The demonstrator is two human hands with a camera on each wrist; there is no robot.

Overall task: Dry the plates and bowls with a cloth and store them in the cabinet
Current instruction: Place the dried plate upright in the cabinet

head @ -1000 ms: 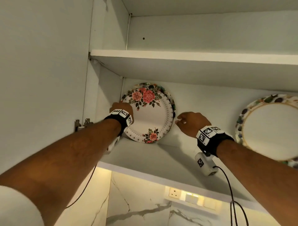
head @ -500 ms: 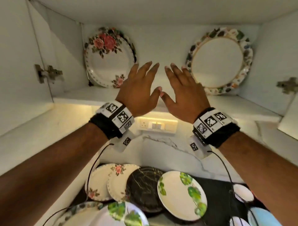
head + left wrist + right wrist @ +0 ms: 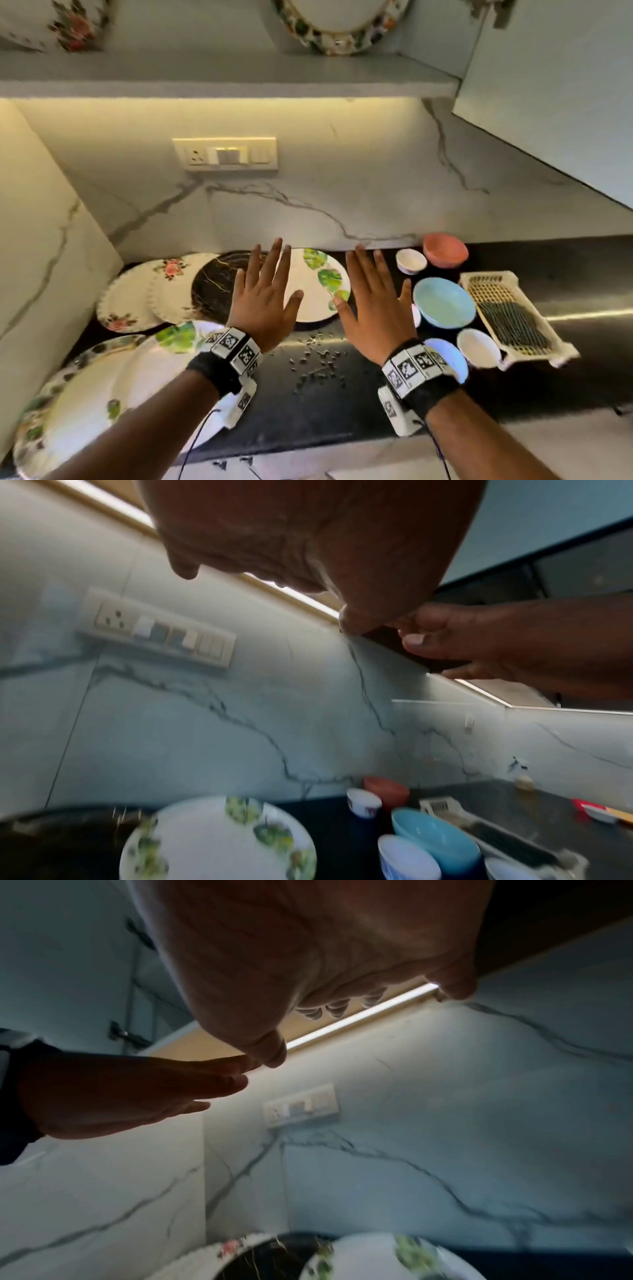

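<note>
Both hands hover palm-down over the black counter (image 3: 342,404), fingers spread, holding nothing. My left hand (image 3: 263,291) is above a black marbled plate (image 3: 212,287) and a white plate with green leaves (image 3: 318,291). My right hand (image 3: 373,294) hangs just right of that leaf plate. Rose-patterned plates (image 3: 137,301) lie at the left, and larger plates (image 3: 102,394) overlap at the front left. A light blue bowl (image 3: 443,303), a coral bowl (image 3: 445,250) and small white bowls (image 3: 411,261) stand to the right. Two plates (image 3: 329,31) lean upright on the cabinet shelf (image 3: 222,75) above. No cloth is visible.
A white slotted tray (image 3: 507,315) lies at the right of the bowls. Small dark crumbs (image 3: 315,363) dot the counter between my wrists. A switch panel (image 3: 226,154) sits on the marble backsplash. An open cabinet door (image 3: 555,96) juts out at the upper right.
My hands left the floral plate standing on the cabinet shelf, opened, and came down over the counter. My view dropped from the shelf to the plates and bowls below.
</note>
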